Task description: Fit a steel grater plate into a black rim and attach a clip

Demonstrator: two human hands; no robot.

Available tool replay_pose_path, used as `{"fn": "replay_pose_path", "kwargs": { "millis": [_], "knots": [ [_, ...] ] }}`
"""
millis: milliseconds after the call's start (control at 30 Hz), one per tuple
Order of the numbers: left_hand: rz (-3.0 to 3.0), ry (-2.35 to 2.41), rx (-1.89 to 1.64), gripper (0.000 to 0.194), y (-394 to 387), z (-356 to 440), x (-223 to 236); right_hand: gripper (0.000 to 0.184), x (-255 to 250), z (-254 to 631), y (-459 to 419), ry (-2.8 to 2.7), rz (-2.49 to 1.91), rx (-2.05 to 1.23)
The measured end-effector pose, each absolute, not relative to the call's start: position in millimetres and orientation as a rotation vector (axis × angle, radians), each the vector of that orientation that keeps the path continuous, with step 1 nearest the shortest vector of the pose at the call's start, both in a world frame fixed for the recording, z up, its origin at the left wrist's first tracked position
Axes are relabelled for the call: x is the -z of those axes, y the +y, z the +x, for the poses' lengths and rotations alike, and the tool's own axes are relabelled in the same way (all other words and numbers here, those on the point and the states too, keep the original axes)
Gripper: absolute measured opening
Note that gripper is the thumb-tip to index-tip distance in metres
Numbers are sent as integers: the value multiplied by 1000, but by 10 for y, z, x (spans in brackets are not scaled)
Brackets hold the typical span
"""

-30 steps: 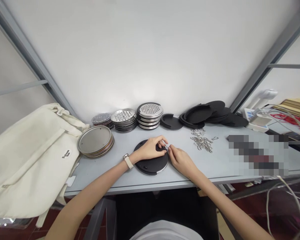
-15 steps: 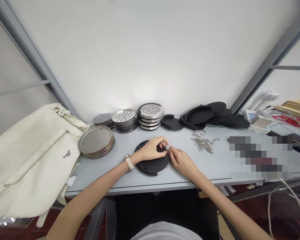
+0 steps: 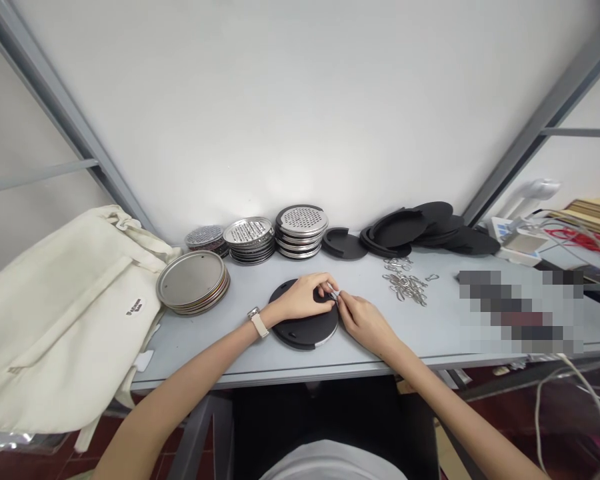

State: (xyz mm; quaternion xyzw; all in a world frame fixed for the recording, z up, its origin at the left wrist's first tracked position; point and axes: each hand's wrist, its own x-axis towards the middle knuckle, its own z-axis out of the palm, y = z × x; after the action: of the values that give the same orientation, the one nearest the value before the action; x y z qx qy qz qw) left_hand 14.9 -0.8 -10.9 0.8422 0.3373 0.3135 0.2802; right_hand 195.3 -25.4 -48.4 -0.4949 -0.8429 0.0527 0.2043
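A black round disc point(image 3: 307, 331) with a silver rim showing at its right lies flat on the table in front of me. My left hand point(image 3: 307, 297) rests over it, thumb and fingers curled around a small metal clip point(image 3: 335, 296) at the disc's right edge. From the right, my right hand point(image 3: 363, 319) pinches the same clip between thumb and forefinger. Fingers hide most of the clip, so how it joins the disc cannot be made out. Similar clips point(image 3: 410, 288) lie in a loose pile to the right.
Stacked round metal grater plates point(image 3: 303, 220) stand along the wall. Plain metal discs point(image 3: 190, 279) are piled at left, beside a cream canvas bag point(image 3: 80, 320). Black round covers point(image 3: 400, 230) lie at the back right. Cables and a white device point(image 3: 523, 243) occupy the far right.
Both hands stay nearly in place at the clip, with only slight finger movement. The view has shifted very slightly.
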Motion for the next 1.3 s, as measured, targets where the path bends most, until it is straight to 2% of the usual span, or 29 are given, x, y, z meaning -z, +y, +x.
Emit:
{"fn": "replay_pose_path", "kwargs": {
  "millis": [1300],
  "knots": [
    [2256,866,-828,26,32,142,148,22,472,1961,-239,-2313,-1343,-269]
  ]
}}
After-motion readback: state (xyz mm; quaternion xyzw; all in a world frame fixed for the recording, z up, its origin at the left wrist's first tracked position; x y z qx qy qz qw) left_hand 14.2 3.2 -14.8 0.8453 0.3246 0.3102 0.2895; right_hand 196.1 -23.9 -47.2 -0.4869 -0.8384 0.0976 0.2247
